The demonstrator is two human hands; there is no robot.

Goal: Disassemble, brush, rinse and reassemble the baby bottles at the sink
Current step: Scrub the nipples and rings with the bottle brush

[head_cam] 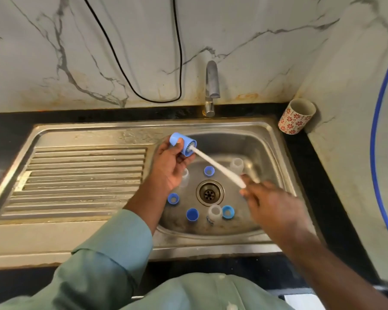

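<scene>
The left hand point(169, 162) holds a blue cap point(182, 144) above the sink point(276, 157). The right hand point(270, 204), blurred, grips a white brush point(220, 167) whose head is inside the cap. Bottles and blue rings lie in the basin.

No text, label, brand, number or sign can be read. A red flower pattern is carried by the cup point(296, 115) at the far right of the tabletop, and a small dark mark on one clear bottle point(213, 214) is too blurred to be made out.
</scene>
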